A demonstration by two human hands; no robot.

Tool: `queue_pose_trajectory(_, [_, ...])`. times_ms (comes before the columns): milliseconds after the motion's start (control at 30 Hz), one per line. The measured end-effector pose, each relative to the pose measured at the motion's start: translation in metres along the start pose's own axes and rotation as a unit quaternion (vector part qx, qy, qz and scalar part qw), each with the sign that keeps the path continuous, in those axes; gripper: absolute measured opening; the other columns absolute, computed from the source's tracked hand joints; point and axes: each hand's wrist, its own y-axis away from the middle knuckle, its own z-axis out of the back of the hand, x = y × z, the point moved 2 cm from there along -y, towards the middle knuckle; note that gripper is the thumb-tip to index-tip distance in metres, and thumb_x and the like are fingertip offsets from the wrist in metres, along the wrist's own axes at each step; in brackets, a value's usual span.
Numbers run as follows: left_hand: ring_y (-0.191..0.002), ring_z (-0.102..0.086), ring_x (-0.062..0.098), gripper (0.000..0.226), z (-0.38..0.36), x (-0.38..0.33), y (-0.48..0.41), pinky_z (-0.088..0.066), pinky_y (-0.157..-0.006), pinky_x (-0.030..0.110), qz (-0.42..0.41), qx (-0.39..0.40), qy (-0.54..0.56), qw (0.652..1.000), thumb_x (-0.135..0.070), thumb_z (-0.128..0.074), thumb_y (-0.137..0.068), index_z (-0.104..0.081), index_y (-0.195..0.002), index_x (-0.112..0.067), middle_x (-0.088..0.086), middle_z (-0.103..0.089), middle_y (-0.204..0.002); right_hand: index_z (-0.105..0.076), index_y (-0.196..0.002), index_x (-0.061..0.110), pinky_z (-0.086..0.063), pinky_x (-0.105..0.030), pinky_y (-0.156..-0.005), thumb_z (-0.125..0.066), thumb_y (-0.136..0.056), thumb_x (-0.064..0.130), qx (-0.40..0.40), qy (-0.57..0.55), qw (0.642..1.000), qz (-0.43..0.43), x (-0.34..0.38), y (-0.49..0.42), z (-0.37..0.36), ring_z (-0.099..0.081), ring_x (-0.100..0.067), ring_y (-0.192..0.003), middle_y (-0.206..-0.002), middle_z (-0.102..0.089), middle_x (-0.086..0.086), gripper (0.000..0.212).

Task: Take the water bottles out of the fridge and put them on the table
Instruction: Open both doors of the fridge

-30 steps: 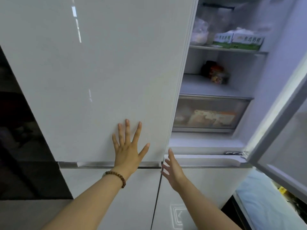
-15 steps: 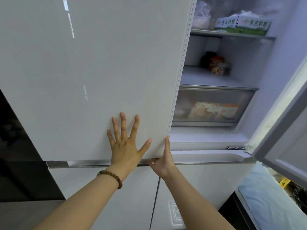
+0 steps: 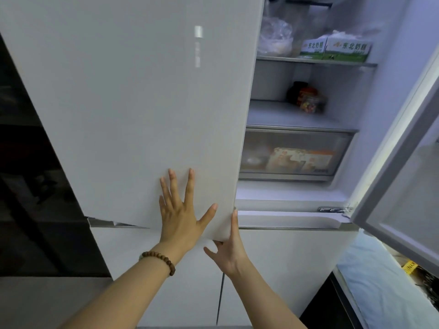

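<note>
The white fridge has its right upper door (image 3: 403, 186) swung open, and the left upper door (image 3: 142, 103) now stands slightly ajar. My left hand (image 3: 180, 217) lies flat on the left door's front with its fingers spread. My right hand (image 3: 228, 252) grips that door's lower right corner, with the fingers hooked behind the edge. No water bottle shows in the exposed right half of the fridge. What is behind the left door is hidden.
Inside are green-and-white boxes (image 3: 337, 49) and a plastic bag (image 3: 275, 36) on the upper shelf, a jar (image 3: 308, 100) on the middle shelf and a frosted drawer (image 3: 294, 155) below. Closed lower doors (image 3: 285, 269) are underneath. A light-blue covered surface (image 3: 380, 281) lies at the lower right.
My right hand reached the left door's lower corner and took hold of its edge. The door has swung out a little, and its bottom edge is now off the frame.
</note>
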Motion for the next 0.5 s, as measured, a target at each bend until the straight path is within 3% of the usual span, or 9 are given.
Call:
queue_pose_trajectory(100, [-0.144, 0.02, 0.024, 0.089, 0.015, -0.012, 0.029, -0.011, -0.116, 0.055, 0.022, -0.034, 0.065, 0.997, -0.078, -0.026, -0.074, 0.028, -0.138, -0.045, -0.005, 0.033, -0.152, -0.023, -0.146, 0.035, -0.021, -0.049, -0.116, -0.057, -0.059, 0.08, 0.035, 0.067, 0.997, -0.035, -0.014, 0.04, 0.008, -0.024, -0.018, -0.143, -0.154, -0.03, -0.001, 0.103])
queue_pose_trajectory(167, [-0.145, 0.015, 0.021, 0.087, 0.031, -0.024, 0.047, -0.016, -0.115, 0.057, 0.013, -0.065, 0.089, 0.994, -0.076, -0.029, -0.078, 0.025, -0.139, -0.046, -0.009, 0.029, -0.154, -0.015, -0.147, 0.036, -0.019, -0.046, -0.117, -0.052, -0.066, 0.077, 0.012, 0.123, 0.992, -0.031, -0.009, 0.067, 0.013, -0.019, -0.019, -0.145, -0.157, -0.019, -0.001, 0.098])
queue_pose_trajectory(267, [-0.145, 0.012, 0.016, 0.084, 0.064, -0.052, 0.065, -0.016, -0.115, 0.057, -0.023, -0.128, 0.11, 0.985, -0.075, -0.03, -0.08, 0.02, -0.141, -0.046, -0.013, 0.026, -0.153, -0.015, -0.146, 0.035, -0.029, -0.033, -0.107, -0.042, -0.083, 0.065, -0.004, 0.15, 0.987, 0.066, 0.029, 0.098, 0.01, -0.034, -0.012, -0.133, -0.155, -0.023, 0.001, 0.075])
queue_pose_trajectory(333, [-0.145, 0.011, 0.013, 0.085, 0.088, -0.073, 0.07, -0.013, -0.116, 0.054, -0.042, -0.17, 0.109, 0.978, -0.074, -0.031, -0.081, 0.019, -0.142, -0.044, -0.013, 0.023, -0.154, -0.019, -0.147, 0.032, -0.027, -0.031, -0.106, -0.036, -0.087, 0.061, 0.013, 0.178, 0.975, 0.133, 0.064, 0.116, -0.008, -0.032, -0.01, -0.134, -0.155, -0.024, 0.005, 0.068])
queue_pose_trajectory(500, [-0.145, 0.007, 0.01, 0.087, 0.137, -0.104, 0.083, -0.009, -0.118, 0.046, 0.022, -0.195, 0.154, 0.968, -0.075, -0.034, -0.08, 0.022, -0.14, -0.046, -0.015, 0.018, -0.156, -0.023, -0.146, 0.037, -0.015, -0.033, -0.116, -0.037, -0.064, 0.084, 0.113, 0.271, 0.936, 0.194, 0.11, 0.165, -0.081, -0.024, -0.003, -0.14, -0.154, -0.024, 0.017, 0.096])
